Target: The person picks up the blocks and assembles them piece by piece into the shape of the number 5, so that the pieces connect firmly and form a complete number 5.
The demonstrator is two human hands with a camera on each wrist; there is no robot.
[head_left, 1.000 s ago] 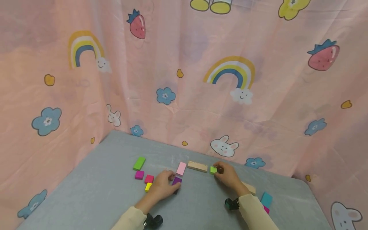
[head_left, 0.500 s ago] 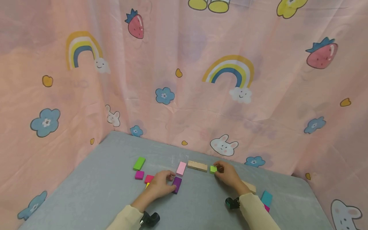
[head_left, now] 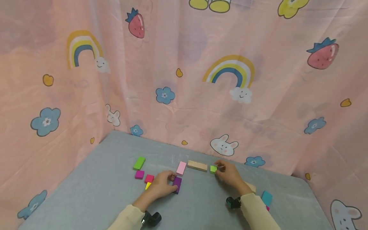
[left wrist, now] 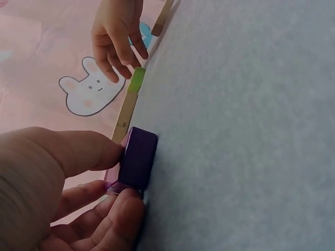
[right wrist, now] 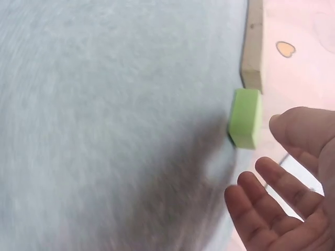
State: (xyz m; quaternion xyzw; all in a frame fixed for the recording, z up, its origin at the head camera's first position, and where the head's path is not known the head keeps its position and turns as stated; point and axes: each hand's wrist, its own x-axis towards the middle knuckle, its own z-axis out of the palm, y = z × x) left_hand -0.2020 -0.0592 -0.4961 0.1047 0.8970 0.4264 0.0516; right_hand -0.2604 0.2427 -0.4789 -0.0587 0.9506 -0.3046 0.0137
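My left hand [head_left: 161, 186] pinches a small purple block [head_left: 177, 185] between thumb and fingers, low over the grey table. In the left wrist view the thumb presses one end of the purple block [left wrist: 138, 158] and fingertips meet the other. Just beyond it lies a pink block [head_left: 181, 168], followed by a long natural-wood block [head_left: 197, 166]. A short light-green block [head_left: 213, 169] ends that row. My right hand [head_left: 229, 175] hovers beside it with fingers loosely spread; the right wrist view has a gap between the fingertips and the green block [right wrist: 245, 117].
Left of my left hand lie a green block [head_left: 139, 163], a magenta block [head_left: 139, 174], a red block [head_left: 149, 178] and a partly hidden yellow block [head_left: 148, 185]. Beyond my right forearm are another wooden block [head_left: 251, 187] and a blue block [head_left: 266, 198]. A patterned pink curtain [head_left: 172, 121] backs the table.
The purple block has come to lie flatter, its long top face now showing, as my left hand shifted slightly left. My right fingers have eased away from the light-green block.
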